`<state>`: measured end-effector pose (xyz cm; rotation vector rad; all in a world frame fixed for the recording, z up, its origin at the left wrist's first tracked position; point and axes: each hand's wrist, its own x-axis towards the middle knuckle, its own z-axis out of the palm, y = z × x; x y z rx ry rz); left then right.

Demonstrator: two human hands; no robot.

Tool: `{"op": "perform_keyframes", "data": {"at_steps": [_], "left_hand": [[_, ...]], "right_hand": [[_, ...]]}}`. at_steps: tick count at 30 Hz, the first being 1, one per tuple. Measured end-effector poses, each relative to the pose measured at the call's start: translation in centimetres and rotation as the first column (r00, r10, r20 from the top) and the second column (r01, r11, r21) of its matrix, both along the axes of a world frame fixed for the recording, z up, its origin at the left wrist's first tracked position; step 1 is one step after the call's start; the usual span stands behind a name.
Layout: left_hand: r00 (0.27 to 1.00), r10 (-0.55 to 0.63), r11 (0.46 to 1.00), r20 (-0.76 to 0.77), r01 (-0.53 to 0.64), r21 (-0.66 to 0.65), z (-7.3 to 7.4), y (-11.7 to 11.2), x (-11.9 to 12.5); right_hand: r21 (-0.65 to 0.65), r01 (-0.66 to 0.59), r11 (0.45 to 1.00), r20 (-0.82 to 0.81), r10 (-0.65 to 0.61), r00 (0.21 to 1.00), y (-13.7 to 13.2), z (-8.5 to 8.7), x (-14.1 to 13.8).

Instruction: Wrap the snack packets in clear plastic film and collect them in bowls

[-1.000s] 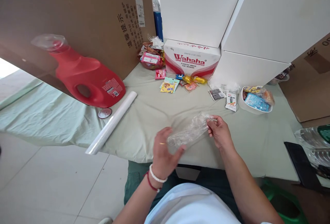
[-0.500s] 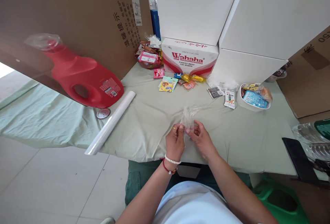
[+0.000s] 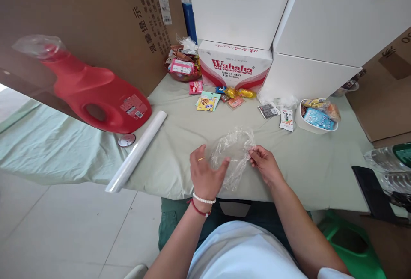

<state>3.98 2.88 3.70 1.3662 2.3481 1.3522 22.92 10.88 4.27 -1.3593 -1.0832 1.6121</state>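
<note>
A crumpled piece of clear plastic wrap (image 3: 233, 148) is stretched between both hands just above the green tablecloth (image 3: 180, 142) near the front edge. My left hand (image 3: 205, 174), with a ring and bead bracelets, grips its left side with curled fingers. My right hand (image 3: 265, 165) pinches its right edge. A roll of cling film (image 3: 138, 150) lies diagonally to the left, well apart from both hands.
A big red detergent jug (image 3: 93, 95) lies on its side at left, a small round cap (image 3: 126, 140) beside it. Snack packets (image 3: 208, 101), a Wahaha carton (image 3: 236, 68), a white bowl (image 3: 315, 126) of snacks and white boxes (image 3: 321, 35) stand behind. A dark phone (image 3: 372, 193) lies right.
The hands were pinched close together on the bunched wrap half a second ago. They have drawn apart, spreading the wrap out wider between them.
</note>
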Motion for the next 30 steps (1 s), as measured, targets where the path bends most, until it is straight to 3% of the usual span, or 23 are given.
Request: {"op": "perform_keyframes", "data": {"at_steps": [2,4,7,8,11,13,14,15,16,17,18,19,20,22,25,27,28,30], "left_hand": [[0.991,-0.117,0.983,-0.062,0.106,-0.149,0.0,0.3,0.0],[0.987,-0.145,0.949,0.076,0.16,-0.271,-0.4,0.7,-1.2],[0.915,-0.004,0.952,0.402,0.127,-0.28,-1.0,1.0,-4.9],[0.898,0.03,0.956,0.439,0.102,-0.275,-0.9,0.9,-6.2],[0.908,0.165,0.968,0.385,-0.075,-0.239,0.1,0.0,-8.7],[0.937,0.256,0.966,0.238,-0.236,-0.108,1.6,-0.7,-8.4],[0.961,0.238,0.971,0.141,-0.239,-0.012,2.4,-1.0,-7.7],[0.989,0.142,0.987,0.043,-0.145,0.065,3.1,-1.2,-6.7],[0.998,-0.037,0.995,-0.052,0.041,0.091,3.6,-1.3,-5.5],[0.957,-0.255,0.963,-0.139,0.265,0.059,3.8,-1.1,-4.4],[0.874,-0.437,0.896,-0.213,0.443,-0.021,3.7,-0.8,-3.4],[0.784,-0.562,0.826,-0.263,0.549,-0.129,3.3,-0.4,-2.6],[0.723,-0.627,0.779,-0.289,0.58,-0.24,2.7,0.1,-2.0],[0.707,-0.635,0.761,-0.312,0.503,-0.41,0.9,1.0,-1.7],[0.734,-0.586,0.774,-0.345,0.38,-0.507,-1.7,1.5,-1.7],[0.726,-0.581,0.776,-0.367,0.358,-0.52,-2.6,1.3,-1.4],[0.721,-0.584,0.774,-0.374,0.355,-0.524,-2.8,1.1,-1.3],[0.712,-0.591,0.768,-0.379,0.352,-0.535,-2.8,0.8,-1.2]], "right_hand": [[-0.003,-0.04,0.999,0.008,0.04,0.999,-0.3,-0.1,0.2],[-0.017,-0.063,0.998,0.024,0.063,0.998,-0.3,-0.1,0.7],[-0.027,-0.085,0.996,0.071,0.086,0.994,0.2,0.1,2.1],[-0.023,-0.093,0.995,0.086,0.094,0.992,0.4,0.2,2.5],[0.007,-0.132,0.991,0.139,0.13,0.982,1.2,0.3,3.4],[0.037,-0.174,0.984,0.187,0.164,0.969,1.7,0.4,3.5],[0.052,-0.199,0.979,0.21,0.184,0.96,2.0,0.5,3.4],[0.066,-0.229,0.971,0.229,0.208,0.951,2.3,0.5,3.2],[0.079,-0.264,0.961,0.245,0.238,0.94,2.6,0.5,3.1],[0.091,-0.306,0.948,0.258,0.274,0.926,3.0,0.6,3.1],[0.099,-0.352,0.931,0.274,0.315,0.909,3.5,0.6,3.2],[0.098,-0.396,0.913,0.297,0.353,0.887,4.0,0.6,3.5],[0.09,-0.431,0.898,0.337,0.38,0.861,4.6,0.7,3.9],[0.072,-0.443,0.893,0.51,0.349,0.786,5.5,1.0,4.9],[0.247,-0.347,0.905,0.816,-0.001,0.578,5.4,1.9,5.7],[0.431,-0.387,0.815,0.836,-0.199,0.512,3.7,2.4,4.8],[0.483,-0.459,0.746,0.82,-0.202,0.536,2.6,2.5,3.9],[0.487,-0.646,0.588,0.812,-0.033,0.582,0.3,2.0,2.0]]}}
